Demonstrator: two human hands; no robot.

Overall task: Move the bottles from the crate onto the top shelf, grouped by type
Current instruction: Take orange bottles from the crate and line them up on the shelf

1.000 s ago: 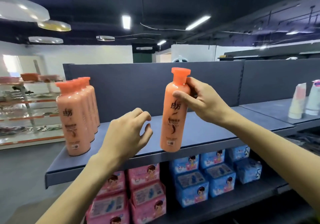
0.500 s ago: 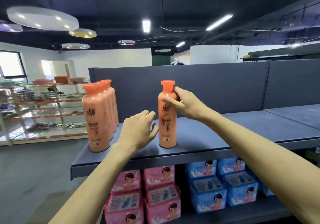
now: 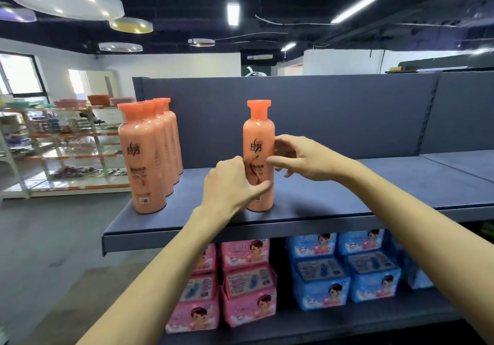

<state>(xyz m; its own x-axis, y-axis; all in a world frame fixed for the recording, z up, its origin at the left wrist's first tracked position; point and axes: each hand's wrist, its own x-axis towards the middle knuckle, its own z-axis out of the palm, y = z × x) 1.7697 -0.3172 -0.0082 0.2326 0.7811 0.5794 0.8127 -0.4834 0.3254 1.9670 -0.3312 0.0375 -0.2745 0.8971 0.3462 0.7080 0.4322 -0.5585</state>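
Note:
An orange bottle (image 3: 258, 136) with an orange cap stands upright on the dark blue top shelf (image 3: 347, 192), near its front edge. My left hand (image 3: 230, 184) grips its lower half, thumb across the front of the label. My right hand (image 3: 302, 157) holds its right side at mid height, thumb on the front and fingers curled behind. A row of several identical orange bottles (image 3: 141, 157) stands front to back at the shelf's left end, a gap apart from the held bottle. The crate is out of view.
The shelf's upright back panel (image 3: 347, 117) runs behind the bottles. To the right of the held bottle the shelf surface is bare. Pink packs (image 3: 248, 286) and blue packs (image 3: 344, 272) fill the shelf below. Glass display racks (image 3: 66, 144) stand far left.
The bottle came down from the air onto the shelf. My right hand slid from its neck to its middle, and my left hand closed on its lower half.

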